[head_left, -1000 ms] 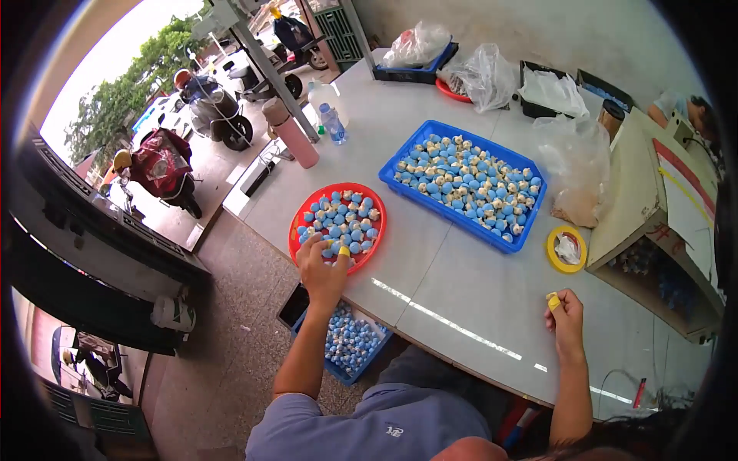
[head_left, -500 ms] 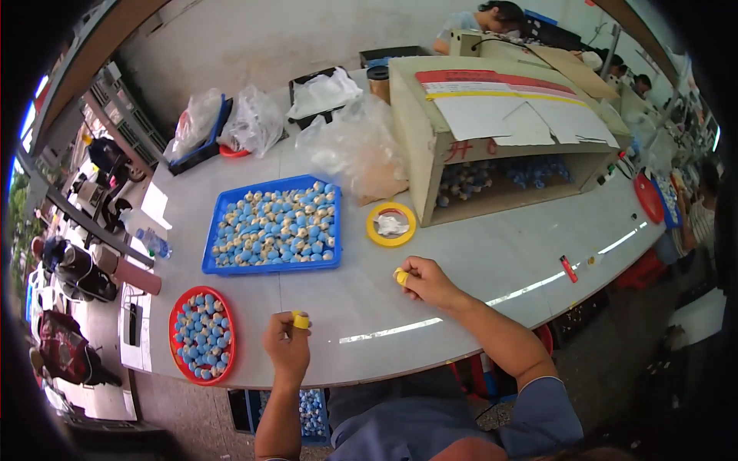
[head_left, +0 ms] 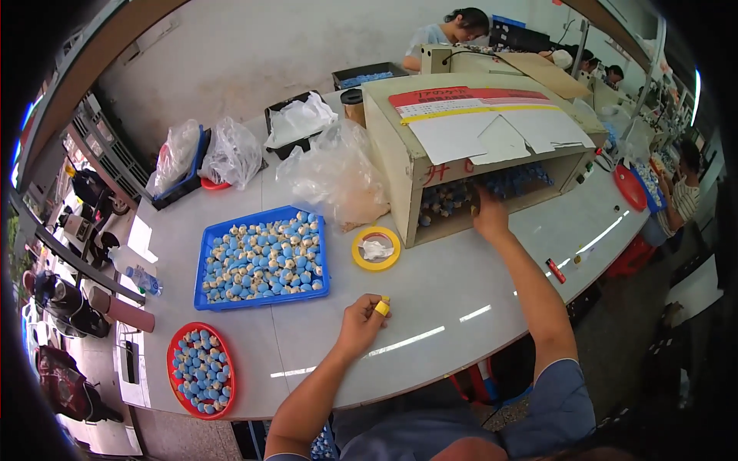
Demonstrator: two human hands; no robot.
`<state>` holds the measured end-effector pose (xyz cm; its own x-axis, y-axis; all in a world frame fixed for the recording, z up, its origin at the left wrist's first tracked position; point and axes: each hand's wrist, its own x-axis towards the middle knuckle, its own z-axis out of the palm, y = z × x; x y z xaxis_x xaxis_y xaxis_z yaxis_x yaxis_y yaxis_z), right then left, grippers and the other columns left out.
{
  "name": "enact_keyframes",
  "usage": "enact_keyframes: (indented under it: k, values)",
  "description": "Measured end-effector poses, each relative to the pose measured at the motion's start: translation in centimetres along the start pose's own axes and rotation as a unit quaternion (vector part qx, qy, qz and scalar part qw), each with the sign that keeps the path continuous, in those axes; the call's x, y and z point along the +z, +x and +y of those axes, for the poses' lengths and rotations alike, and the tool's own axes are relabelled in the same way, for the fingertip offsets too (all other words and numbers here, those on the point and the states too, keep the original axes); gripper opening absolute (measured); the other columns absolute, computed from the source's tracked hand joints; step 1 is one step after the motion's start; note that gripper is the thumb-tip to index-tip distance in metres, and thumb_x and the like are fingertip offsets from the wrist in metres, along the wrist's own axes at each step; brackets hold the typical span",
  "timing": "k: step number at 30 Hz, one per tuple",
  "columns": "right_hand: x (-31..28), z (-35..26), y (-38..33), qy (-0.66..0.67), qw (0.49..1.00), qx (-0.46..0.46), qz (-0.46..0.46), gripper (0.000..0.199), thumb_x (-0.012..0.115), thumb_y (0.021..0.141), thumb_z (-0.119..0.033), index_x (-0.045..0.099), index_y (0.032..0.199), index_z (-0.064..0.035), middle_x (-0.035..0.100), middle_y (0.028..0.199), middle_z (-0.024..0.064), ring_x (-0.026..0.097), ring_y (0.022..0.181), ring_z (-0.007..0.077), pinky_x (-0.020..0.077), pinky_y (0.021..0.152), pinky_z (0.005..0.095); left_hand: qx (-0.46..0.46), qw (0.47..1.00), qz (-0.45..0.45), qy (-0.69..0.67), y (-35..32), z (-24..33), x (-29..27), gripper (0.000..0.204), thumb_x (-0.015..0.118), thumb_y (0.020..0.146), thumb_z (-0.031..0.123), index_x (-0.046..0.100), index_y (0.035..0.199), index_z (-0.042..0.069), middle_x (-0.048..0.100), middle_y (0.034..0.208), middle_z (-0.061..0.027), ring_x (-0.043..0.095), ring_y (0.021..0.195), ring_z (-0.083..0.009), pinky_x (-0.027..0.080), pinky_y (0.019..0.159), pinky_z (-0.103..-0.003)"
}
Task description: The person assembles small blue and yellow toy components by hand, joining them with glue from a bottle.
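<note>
My left hand (head_left: 363,326) is above the table's front part, fingers curled in, with a yellow wrap (head_left: 383,307) round a digit. Whether it holds anything is hidden. My right hand (head_left: 490,215) reaches into the open front of a cream-coloured box (head_left: 419,211). Its fingertips are in shadow beside small blue-and-beige pieces (head_left: 446,200) inside; their grip does not show. Bluer pieces (head_left: 523,180) are heaped deeper on the right. A blue tray (head_left: 265,301) full of round blue-and-beige pieces lies on the left, with a round red tray (head_left: 175,378) of similar pieces nearer me.
A yellow tape roll (head_left: 376,265) lies before the box, with white scrap in its ring. Clear plastic bags (head_left: 338,173) are behind it. A red lighter-like object (head_left: 555,270) lies on the right. A pink cylinder (head_left: 132,313) is at the left edge. Another person (head_left: 450,34) sits beyond the box.
My right hand has moved forward from over the table into the box. My left hand has shifted to the right. The view has also shifted slightly.
</note>
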<state>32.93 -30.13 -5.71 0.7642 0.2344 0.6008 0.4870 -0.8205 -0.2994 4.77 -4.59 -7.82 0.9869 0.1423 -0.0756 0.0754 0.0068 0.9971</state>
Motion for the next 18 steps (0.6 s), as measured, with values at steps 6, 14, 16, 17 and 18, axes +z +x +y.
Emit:
enact_keyframes:
  k: [6,14,16,17,18]
  values:
    - [2.7,1.4,2.1,-0.043,0.996,0.020,-0.075,0.056,0.064,0.069,-0.009,0.050,0.123,-0.0099,0.063,0.103,0.0206,0.061,0.090,0.0413,0.0501,0.079,0.0485,-0.002,1.000,-0.005,0.010,0.0,0.4,0.2,0.018,0.057,0.093,0.007,0.055,0.106,-0.005,0.064,0.084,-0.0074,0.060,0.072,-0.0098,0.050,0.065,-0.024]
    - [2.9,2.1,1.5,-0.016,0.998,0.028,-0.052,0.037,0.061,0.074,-0.008,0.061,0.111,-0.0097,0.063,0.103,0.0187,0.062,0.091,0.0370,0.0515,0.078,0.0448,0.011,1.000,-0.010,0.015,0.1,-0.3,0.1,0.019,0.057,0.090,0.003,0.055,0.107,-0.006,0.065,0.085,-0.0089,0.061,0.070,-0.0106,0.050,0.065,-0.024]
    - [2.5,2.0,1.4,0.004,0.999,0.027,-0.045,0.037,0.060,0.073,-0.007,0.062,0.110,-0.0095,0.063,0.102,0.0181,0.062,0.092,0.0367,0.0512,0.078,0.0446,0.011,1.000,-0.010,0.018,0.0,-0.5,0.1,0.020,0.057,0.090,0.003,0.055,0.107,-0.006,0.065,0.085,-0.0091,0.061,0.070,-0.0108,0.050,0.065,-0.024]
    - [2.3,2.0,1.3,0.024,0.999,0.027,-0.039,0.036,0.059,0.073,-0.005,0.062,0.108,-0.0094,0.063,0.101,0.0175,0.061,0.092,0.0364,0.0509,0.079,0.0443,0.015,1.000,-0.007,0.022,0.1,-0.8,0.0,0.020,0.057,0.089,0.002,0.055,0.107,-0.006,0.065,0.085,-0.0092,0.061,0.070,-0.0108,0.050,0.065,-0.024]
    - [2.2,2.3,1.2,0.022,0.999,0.028,-0.038,0.036,0.059,0.073,-0.005,0.062,0.108,-0.0094,0.063,0.101,0.0175,0.061,0.092,0.0364,0.0509,0.079,0.0443,0.020,0.999,-0.005,0.027,0.1,-0.7,0.0,0.020,0.057,0.089,0.002,0.055,0.107,-0.006,0.065,0.085,-0.0093,0.061,0.070,-0.0109,0.050,0.065,-0.024]
